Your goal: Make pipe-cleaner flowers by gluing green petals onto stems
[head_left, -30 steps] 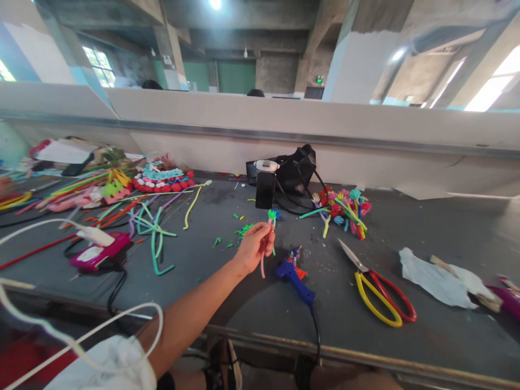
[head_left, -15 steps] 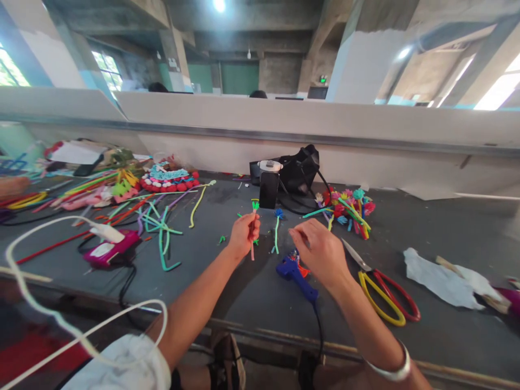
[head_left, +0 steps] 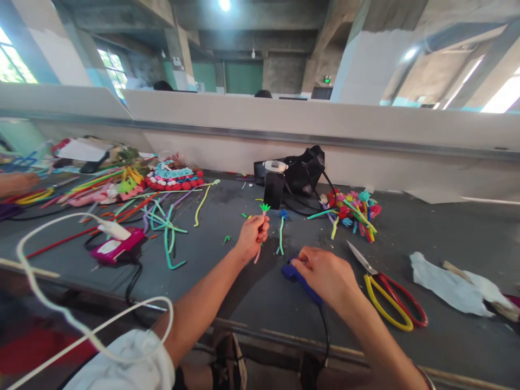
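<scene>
My left hand (head_left: 252,236) is closed around the pink stem of a pipe-cleaner flower (head_left: 265,208), whose spiky green head points up above the fingers. My right hand (head_left: 323,271) is lowered over the blue glue gun (head_left: 306,290), fingers bent and pinched together by its front end. Whatever those fingertips hold is hidden. Between the hands, a blue-headed pipe-cleaner flower (head_left: 281,233) lies on the dark table with a pale green stem. Small green scraps (head_left: 226,239) are scattered left of my left hand.
Scissors (head_left: 390,298) with red and yellow handles lie right of my right hand, near a pile of finished flowers (head_left: 357,211). A propped phone (head_left: 273,190) and black bag (head_left: 309,170) stand behind. Loose pipe cleaners (head_left: 166,227) and a magenta power block (head_left: 117,245) fill the left. Another person's hand (head_left: 18,184) shows far left.
My right hand has come down onto the front of the glue gun and now covers the orange pieces there. The left hand still holds the green flower. The view has shifted slightly.
</scene>
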Demonstrator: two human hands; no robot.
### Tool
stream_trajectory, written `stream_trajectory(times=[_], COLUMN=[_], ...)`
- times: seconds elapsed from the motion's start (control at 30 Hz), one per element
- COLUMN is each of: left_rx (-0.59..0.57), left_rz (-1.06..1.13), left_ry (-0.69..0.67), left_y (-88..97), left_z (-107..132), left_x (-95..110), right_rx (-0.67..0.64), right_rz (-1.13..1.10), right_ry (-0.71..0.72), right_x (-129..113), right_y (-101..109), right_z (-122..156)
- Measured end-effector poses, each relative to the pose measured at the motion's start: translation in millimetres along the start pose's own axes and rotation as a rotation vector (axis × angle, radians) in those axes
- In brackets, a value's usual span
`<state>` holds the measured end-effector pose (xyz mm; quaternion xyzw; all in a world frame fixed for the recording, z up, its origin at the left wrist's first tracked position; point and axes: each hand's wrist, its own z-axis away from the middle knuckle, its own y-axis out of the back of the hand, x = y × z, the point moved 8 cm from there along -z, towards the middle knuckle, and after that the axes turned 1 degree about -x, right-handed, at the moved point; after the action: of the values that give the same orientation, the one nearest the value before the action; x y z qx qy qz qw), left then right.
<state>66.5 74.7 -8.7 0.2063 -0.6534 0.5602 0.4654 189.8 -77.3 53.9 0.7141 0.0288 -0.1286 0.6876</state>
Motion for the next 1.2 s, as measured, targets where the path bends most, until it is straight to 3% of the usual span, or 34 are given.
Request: stream_trajectory(times=[0.23,0.47,0.63,0.73,0.83,1.0,1.1,1.2], left_rx=[-0.019,0.036,0.06,0.068,0.063,0.035,0.029,0.017], left_rz=[0.052,0.094,0.079,0.059,0.032,-0.028,-0.054,-0.07], left_ry=[-0.038,-0.129,-0.117,-0.107,-0.103,-0.08,-0.08,-0.085], left_y=[0.3,7.0,12.0,14.9,14.5,9.5,8.1,6.8], left_z=[0,-2,-5,-7,-7,-5,-4,-4], left_x=[5,21,21,21,21,15,15,16], right_rx=[0.029,-0.058,-0.095,0.019,0.221,0.536,0.573,0.52], right_rz=[0.126,0.123,0.087,0.054,-0.006,-0.414,-0.849,-1.308], right_ry=[-0.108,-0.133,-0.15,-0.164,-0.178,-0.162,-0.217,-0.238], right_x=[9,12,15,17,26,56,77,82], right_y=[-23,-40,-44,-39,-24,6,6,-4], right_z=[27,28,29,30,33,41,40,33])
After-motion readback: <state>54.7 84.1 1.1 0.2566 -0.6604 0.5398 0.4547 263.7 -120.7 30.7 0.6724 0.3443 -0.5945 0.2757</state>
